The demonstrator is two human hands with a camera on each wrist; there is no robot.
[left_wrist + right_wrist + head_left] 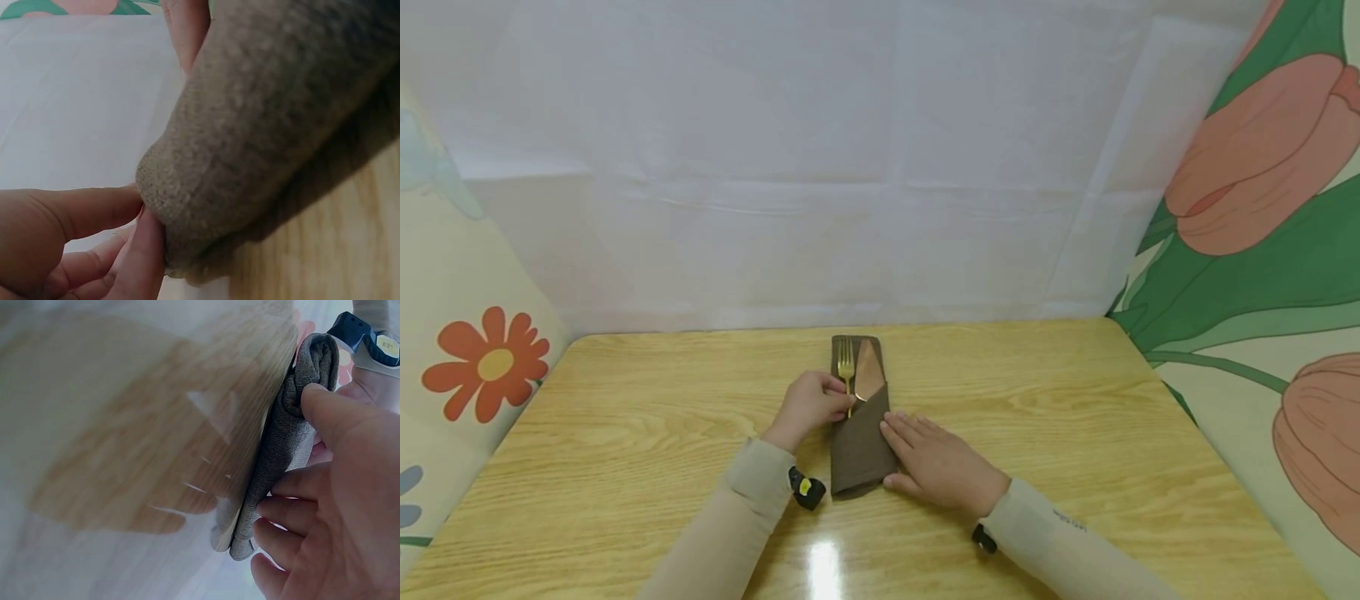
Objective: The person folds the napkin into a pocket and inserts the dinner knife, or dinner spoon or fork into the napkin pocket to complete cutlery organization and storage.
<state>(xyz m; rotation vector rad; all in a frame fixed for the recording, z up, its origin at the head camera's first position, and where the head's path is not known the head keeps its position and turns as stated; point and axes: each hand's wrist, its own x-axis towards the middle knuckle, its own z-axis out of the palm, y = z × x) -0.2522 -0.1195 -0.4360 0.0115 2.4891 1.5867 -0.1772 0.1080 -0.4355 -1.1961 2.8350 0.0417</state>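
A dark brown cloth napkin point(862, 454), folded into a long pocket, lies on the table. Out of the pocket's slanted opening show a gold fork point(846, 358), tines away from me, and a broad pointed copper-coloured blade point(869, 367). My left hand point(812, 406) pinches the fork's handle at the pocket's left edge. In the left wrist view its fingertips meet right at the cloth point(237, 125), and the fork is hidden there. Along the napkin's right side rests my right hand point(943, 467), fingers extended and thumb near the lower corner; its wrist view shows the thumb against the folded layers point(278, 444).
The wooden table point(625, 433) has a glossy top that mirrors the hand in the right wrist view. A white cloth backdrop point(775, 167) hangs behind its far edge. Flower-painted panels point(1262, 275) stand at both sides.
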